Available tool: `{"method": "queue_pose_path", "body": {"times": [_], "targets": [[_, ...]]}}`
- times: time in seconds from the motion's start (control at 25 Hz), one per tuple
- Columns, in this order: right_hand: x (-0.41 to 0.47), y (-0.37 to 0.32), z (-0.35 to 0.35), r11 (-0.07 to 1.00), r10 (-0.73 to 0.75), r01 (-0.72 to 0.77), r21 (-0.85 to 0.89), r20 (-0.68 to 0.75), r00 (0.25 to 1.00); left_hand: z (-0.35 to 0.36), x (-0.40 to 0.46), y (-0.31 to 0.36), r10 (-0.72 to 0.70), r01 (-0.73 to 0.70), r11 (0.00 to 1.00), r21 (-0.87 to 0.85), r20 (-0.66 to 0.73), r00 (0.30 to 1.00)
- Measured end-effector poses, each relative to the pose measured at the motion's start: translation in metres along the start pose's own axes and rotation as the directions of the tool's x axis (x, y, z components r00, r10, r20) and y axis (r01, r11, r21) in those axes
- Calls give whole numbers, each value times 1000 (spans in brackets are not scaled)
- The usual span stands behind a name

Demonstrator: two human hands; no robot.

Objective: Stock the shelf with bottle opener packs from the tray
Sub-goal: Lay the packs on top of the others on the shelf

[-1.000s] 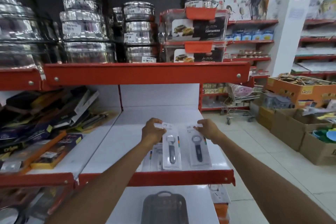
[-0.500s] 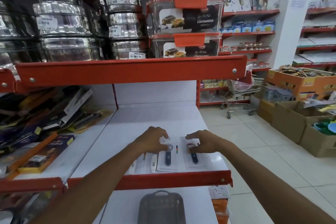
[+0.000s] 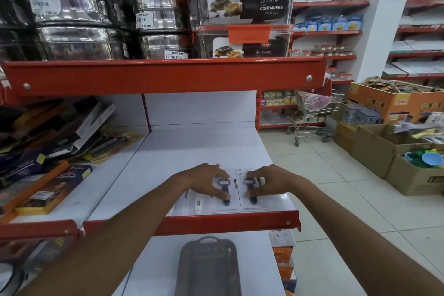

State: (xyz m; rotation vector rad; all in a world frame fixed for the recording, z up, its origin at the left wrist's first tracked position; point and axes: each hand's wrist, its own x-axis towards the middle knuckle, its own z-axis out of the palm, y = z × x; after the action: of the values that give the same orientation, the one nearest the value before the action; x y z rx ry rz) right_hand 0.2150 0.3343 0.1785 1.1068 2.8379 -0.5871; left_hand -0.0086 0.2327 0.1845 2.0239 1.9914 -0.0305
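Observation:
Two bottle opener packs lie flat side by side near the front right of the white shelf (image 3: 197, 149). My left hand (image 3: 206, 181) grips the left pack (image 3: 225, 206), thumb on the dark handle and fingers over the metal head. My right hand (image 3: 266, 181) grips the right pack (image 3: 255, 205) the same way. Another white pack (image 3: 198, 204) lies just left of them, partly under my left wrist. A dark grey tray (image 3: 207, 269) sits on the shelf below, seemingly with nothing in it.
The red shelf lip (image 3: 228, 223) runs in front of the packs. Boxed knives (image 3: 48, 190) crowd the left bay. Steel tins (image 3: 72, 19) and clear containers (image 3: 245, 5) stand on the shelf above. Cardboard boxes (image 3: 389, 149) and a trolley (image 3: 312, 113) stand on the right.
Both hands slid from the top edges of the packs down over the openers, pulling the packs closer to the front lip. The view tilted downward.

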Motion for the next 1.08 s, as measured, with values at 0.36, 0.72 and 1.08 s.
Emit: {"method": "queue_pose_path", "body": {"times": [0.36, 0.72, 1.08], "targets": [[-10, -7, 1, 997, -21, 18, -77, -31, 999, 6, -13, 7, 28, -28, 999, -43, -12, 1000], [-15, -27, 9, 998, -20, 13, -56, -117, 993, 2, -29, -1, 14, -17, 991, -130, -30, 999], [-4, -54, 37, 993, -102, 97, -61, -84, 991, 2, -58, -41, -53, 55, 996, -63, 30, 998]]}}
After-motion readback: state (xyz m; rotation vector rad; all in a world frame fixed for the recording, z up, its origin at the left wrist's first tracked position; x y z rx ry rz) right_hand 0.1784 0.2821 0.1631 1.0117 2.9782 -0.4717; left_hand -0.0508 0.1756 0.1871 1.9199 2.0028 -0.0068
